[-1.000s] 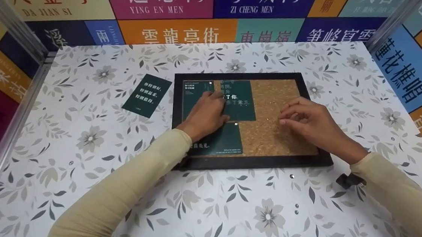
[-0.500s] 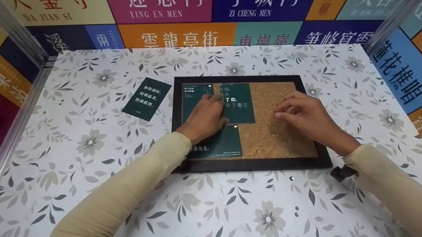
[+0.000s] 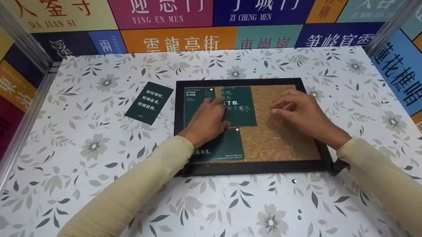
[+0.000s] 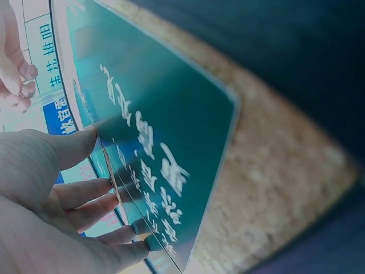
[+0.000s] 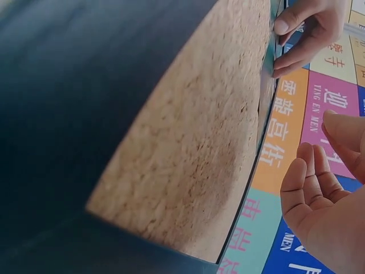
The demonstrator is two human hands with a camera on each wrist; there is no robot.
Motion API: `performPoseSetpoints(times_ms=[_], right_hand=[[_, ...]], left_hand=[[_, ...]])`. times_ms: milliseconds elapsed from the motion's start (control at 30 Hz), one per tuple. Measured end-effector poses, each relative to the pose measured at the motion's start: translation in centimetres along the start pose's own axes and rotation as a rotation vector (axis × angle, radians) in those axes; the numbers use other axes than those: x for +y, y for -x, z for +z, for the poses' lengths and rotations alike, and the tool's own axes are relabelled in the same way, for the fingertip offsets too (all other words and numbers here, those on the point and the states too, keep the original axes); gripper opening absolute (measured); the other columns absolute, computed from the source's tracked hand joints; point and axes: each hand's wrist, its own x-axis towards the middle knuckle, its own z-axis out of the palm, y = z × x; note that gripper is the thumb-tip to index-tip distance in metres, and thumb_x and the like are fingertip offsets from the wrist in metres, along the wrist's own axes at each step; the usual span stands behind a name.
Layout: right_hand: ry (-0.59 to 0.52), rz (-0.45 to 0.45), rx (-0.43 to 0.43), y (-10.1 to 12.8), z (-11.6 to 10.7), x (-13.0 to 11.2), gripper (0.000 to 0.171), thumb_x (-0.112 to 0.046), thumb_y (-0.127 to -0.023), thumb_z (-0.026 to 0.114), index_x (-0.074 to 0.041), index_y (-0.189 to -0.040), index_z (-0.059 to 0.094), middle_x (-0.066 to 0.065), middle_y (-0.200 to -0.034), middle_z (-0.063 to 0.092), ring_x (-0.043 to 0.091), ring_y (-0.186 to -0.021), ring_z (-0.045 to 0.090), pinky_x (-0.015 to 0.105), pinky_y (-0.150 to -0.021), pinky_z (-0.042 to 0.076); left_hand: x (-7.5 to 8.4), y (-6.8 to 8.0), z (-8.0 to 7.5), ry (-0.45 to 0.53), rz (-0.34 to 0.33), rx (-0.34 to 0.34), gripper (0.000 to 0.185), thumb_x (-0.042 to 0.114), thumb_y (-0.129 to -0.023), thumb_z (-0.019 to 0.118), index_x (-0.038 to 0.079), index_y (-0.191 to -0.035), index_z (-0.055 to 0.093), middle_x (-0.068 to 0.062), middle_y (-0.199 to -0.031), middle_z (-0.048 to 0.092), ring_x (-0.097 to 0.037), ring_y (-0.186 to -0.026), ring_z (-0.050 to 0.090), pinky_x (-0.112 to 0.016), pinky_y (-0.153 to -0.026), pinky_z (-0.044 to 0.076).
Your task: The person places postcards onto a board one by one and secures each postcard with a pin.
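My left hand (image 3: 207, 118) lies across the green cards on a black-framed cork board (image 3: 280, 143), its fingertips resting on the upper middle card (image 3: 243, 118). Part of the upper left card (image 3: 192, 101) and of the lower left card (image 3: 224, 147) is hidden beneath that hand. In the left wrist view, the fingers (image 4: 85, 197) reach over the seam between cards. Above the bare cork at the right hovers my right hand (image 3: 299, 109), thumb and forefinger tips close together, other fingers curled. I cannot tell whether something small sits between those tips.
A loose green card (image 3: 149, 102) with white writing lies left of the frame. Shiny pins show on the upper left card and the lower left card (image 3: 237, 129). Another pin (image 3: 294, 181) and two small studs (image 3: 299, 214) lie on the flowered tabletop in front. Lettered panels (image 3: 178, 42) enclose the table.
The right hand has shifted left over the cork, nearer to the cards. The left hand keeps its place on the cards. The head view has tilted up slightly.
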Motion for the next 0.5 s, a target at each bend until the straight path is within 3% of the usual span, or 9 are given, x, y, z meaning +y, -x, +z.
performPoseSetpoints(times_ms=[233,500], right_hand=[[0.018,0.041,-0.007,-0.7,0.2,0.6,0.011,-0.008,-0.1,0.083,-0.004,-0.11,0.085,0.009,-0.113,0.074,0.011,-0.099,0.066,0.017,-0.083,0.053],[0.033,0.071,-0.008,-1.5,0.4,0.8,0.011,-0.01,-0.101,0.082,-0.004,-0.11,0.085,0.007,-0.114,0.074,0.014,-0.102,0.064,0.02,-0.086,0.053]], left_hand=[[3.0,1.9,-3.7,0.001,-0.024,-0.053,0.042,0.024,-0.102,0.08,-0.007,-0.13,0.073,-0.017,-0.154,0.06,-0.046,-0.143,0.054,-0.051,-0.121,0.046],[2.4,1.6,-3.2,-0.019,0.003,-0.034,0.041,0.025,-0.103,0.079,-0.006,-0.13,0.074,-0.017,-0.152,0.061,-0.045,-0.139,0.056,-0.05,-0.119,0.048]])
